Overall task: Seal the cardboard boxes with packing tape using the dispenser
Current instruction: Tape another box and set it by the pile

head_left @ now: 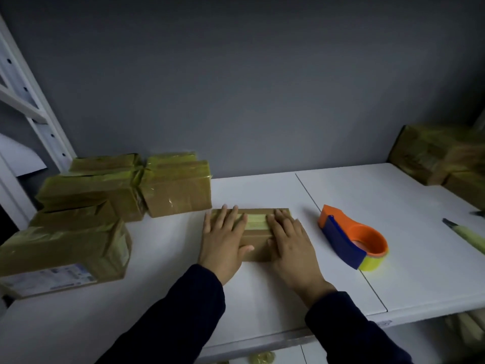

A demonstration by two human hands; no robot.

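Plainly, flat-fingered left hand [223,243] and right hand [291,245] press the seemingly closed box [256,246], contents hidden.

White tabletop [162,258] in front of me, thin dark seam [305,189] crossing it toward one o'clock. Grey wall [249,88] fills twelve. At ten, a white perforated rack upright [39,114]. Out at three, a pale stick [467,235] with a dark tip lies flat.

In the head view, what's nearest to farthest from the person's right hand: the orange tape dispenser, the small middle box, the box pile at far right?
1. Small box: under the right hand, touching.
2. Tape dispenser: just to its right.
3. Pile of boxes: far right, at the back.
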